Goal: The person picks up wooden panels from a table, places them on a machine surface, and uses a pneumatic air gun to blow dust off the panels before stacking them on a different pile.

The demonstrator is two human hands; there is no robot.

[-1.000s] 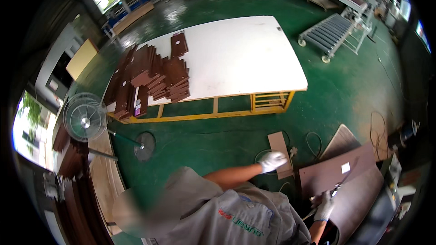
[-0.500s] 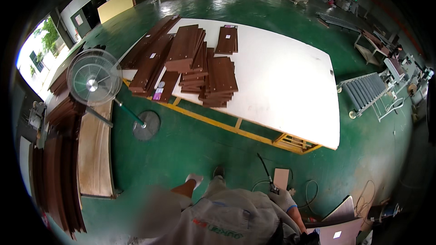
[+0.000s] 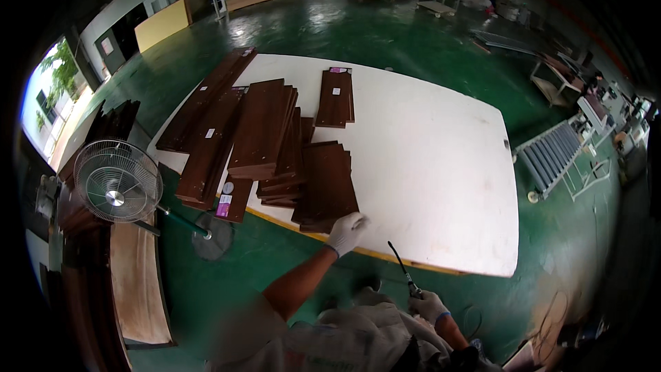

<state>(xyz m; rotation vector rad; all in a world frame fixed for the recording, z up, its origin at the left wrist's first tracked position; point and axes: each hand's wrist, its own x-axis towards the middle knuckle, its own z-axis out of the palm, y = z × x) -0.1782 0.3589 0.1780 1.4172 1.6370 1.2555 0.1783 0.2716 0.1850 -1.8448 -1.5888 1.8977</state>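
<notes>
My left hand, in a pale glove, reaches over the table's near edge. Its fingers are curled together beside the near corner of a stack of dark brown boards; whether they grip the top board or something small is too unclear to tell. Lower right, my gloved right hand is closed around an air blow gun. The gun's thin black nozzle points up and away toward the white tabletop. More brown boards lie in uneven stacks to the left, some bearing white labels.
A pedestal fan stands left of the table, near tall stacks of boards. At the right is a roller conveyor on wheels. Hoses or cables lie on the green floor at lower right. A yellow panel leans at the back left.
I have come closer to the table. My left hand, hidden before, has come up to the board stack. My right hand still holds the air blow gun, now near the table edge.
</notes>
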